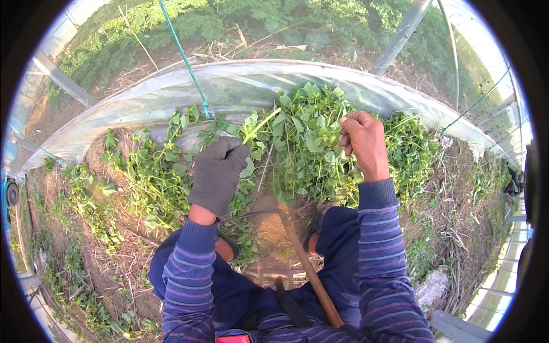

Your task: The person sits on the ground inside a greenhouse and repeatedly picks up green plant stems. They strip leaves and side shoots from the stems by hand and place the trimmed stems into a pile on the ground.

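My left hand, in a dark grey knitted glove, grips a pale green plant stem that slants up to the right, with small spiky leaves at its lower end. My bare right hand is raised over a heap of pulled leafy green plants, its fingers curled and the thumb near the index finger; whether anything thin is between them cannot be told. A sickle or hoe with a wooden handle leans between my legs, its dark curved metal blade on the ground side.
A clear plastic sheet curves across in front, with leafy plants beyond it. A teal rope hangs down at its left. Metal poles stand behind the sheet. Leafy vines and dry stalks lie at both sides.
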A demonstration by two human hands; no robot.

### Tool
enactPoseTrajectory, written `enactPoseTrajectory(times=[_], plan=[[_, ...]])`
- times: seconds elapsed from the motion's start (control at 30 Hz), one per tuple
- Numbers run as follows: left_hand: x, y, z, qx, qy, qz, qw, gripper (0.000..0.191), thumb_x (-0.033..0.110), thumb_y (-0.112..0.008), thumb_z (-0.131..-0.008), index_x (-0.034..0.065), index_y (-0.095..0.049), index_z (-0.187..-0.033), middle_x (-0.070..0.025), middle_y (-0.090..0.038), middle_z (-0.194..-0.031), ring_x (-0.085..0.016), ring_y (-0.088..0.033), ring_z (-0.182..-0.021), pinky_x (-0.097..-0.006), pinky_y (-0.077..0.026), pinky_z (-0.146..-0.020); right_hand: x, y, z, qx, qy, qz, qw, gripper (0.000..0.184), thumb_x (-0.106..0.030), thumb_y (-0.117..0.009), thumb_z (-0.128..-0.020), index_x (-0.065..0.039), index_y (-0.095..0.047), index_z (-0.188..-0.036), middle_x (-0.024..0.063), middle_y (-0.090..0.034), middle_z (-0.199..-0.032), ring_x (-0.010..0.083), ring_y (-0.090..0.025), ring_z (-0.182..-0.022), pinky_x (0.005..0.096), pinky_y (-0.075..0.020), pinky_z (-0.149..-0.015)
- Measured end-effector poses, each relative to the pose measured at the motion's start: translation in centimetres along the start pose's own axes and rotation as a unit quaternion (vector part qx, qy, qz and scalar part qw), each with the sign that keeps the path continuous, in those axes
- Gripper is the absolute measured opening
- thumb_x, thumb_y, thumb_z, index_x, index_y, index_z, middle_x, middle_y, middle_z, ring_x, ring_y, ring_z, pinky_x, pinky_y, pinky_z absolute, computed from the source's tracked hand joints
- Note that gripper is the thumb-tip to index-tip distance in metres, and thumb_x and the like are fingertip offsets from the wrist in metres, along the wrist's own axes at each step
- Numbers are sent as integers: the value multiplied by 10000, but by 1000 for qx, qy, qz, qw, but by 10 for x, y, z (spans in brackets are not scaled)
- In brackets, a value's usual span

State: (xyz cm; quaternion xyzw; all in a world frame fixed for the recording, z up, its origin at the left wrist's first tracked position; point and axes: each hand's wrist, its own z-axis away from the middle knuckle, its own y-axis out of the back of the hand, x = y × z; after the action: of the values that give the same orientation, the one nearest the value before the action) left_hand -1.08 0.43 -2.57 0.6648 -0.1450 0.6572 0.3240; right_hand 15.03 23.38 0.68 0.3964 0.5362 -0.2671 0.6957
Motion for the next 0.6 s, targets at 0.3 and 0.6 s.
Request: enactPoseTrajectory(times=[0.3,0.6], plan=[[5,-1,1,1,16,33,999,179,138,-693,-918,-23,-688,-995,-66,-679,-793,-112,-651,-698,-264,-515,-635,15,6,-28,82,69,-242,964,211,-59,-565,-942,97,-571,-1084,176,-653,-973,190,-682,-696,269,-551,-527],[9,0,2,-19,22,95,995,190,142,-693,-931,-30,-682,-1009,-60,-674,-886,-148,-679,-768,-285,-567,-703,16,2,-23,102,46,-104,988,397,-123,-572,-932,147,-529,-1220,196,-623,-1106,212,-667,-854,302,-561,-634]])
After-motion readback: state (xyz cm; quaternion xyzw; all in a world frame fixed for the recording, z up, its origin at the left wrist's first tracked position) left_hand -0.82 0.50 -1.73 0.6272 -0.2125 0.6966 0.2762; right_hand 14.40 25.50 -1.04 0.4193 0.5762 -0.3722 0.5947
